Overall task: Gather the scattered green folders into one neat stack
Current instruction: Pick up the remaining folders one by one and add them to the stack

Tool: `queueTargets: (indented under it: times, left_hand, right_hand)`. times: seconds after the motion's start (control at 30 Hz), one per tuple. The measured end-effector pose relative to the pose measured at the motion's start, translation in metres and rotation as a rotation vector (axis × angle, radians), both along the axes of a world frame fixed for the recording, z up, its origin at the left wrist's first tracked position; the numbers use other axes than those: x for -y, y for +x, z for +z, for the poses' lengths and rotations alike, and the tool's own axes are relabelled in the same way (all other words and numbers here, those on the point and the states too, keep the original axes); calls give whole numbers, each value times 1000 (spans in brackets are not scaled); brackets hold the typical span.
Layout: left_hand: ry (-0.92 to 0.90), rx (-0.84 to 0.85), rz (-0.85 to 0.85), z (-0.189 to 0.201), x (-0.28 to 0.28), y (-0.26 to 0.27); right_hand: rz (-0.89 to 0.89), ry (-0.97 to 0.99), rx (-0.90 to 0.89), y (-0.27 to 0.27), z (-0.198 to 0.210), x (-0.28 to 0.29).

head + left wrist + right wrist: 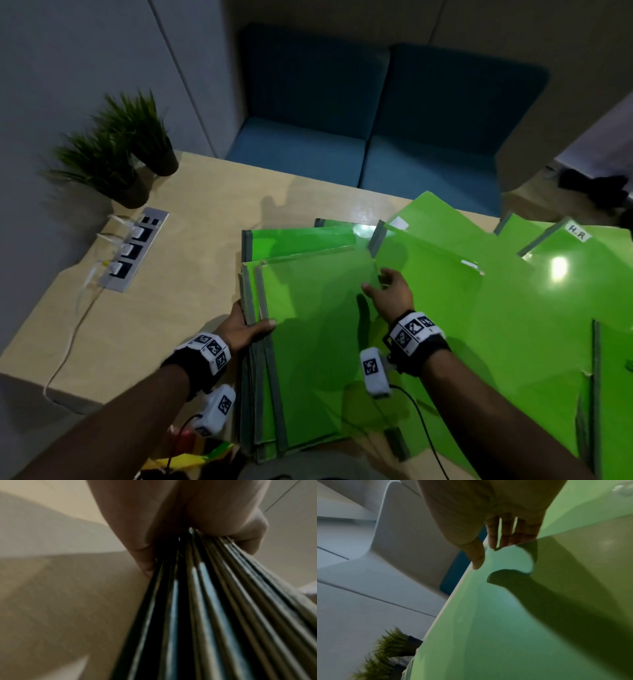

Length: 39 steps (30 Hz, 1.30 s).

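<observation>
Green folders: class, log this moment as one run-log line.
left hand grips stack of folders by spines | right hand open on stack's top cover | loose folders still spread right | table

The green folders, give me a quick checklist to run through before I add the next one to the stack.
1. Left hand grip on the stack by its spines: ok.
2. Spines squared: not ok, they fan apart in the left wrist view.
3. Right hand free: ok, fingers straight at the top folder's far edge.
4. Loose folders within reach on the right: ok, overlapping.
5. H.R label facing up: ok.
6. Folder count: cannot tell.
</observation>
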<state>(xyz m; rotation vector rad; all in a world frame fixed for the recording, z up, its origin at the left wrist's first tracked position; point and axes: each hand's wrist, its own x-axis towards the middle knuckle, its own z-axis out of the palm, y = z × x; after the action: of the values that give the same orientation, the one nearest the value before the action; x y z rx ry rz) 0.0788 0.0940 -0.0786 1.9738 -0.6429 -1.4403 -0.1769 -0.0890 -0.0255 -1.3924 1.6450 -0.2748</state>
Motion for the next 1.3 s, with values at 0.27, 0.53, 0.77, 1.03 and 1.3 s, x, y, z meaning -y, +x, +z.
queueTargets:
  times: [0.27, 0.53, 0.77, 1.03, 1.3]
  left_hand:
    - [47, -24, 11, 6, -1, -2]
    - [142, 9, 106, -18, -5, 6]
    - [116, 58, 105, -12, -6, 2]
    - [44, 6, 142, 2, -4, -5]
    - [63, 23, 111, 9, 0, -6]
  right_hand:
    - [280, 114, -155, 11, 11, -13]
    - [490, 74, -359, 17, -1, -9]
    - [981, -233, -467, 58, 12, 40]
    - [760, -219, -282, 54, -1, 15]
    - [142, -299, -253, -24, 12, 52]
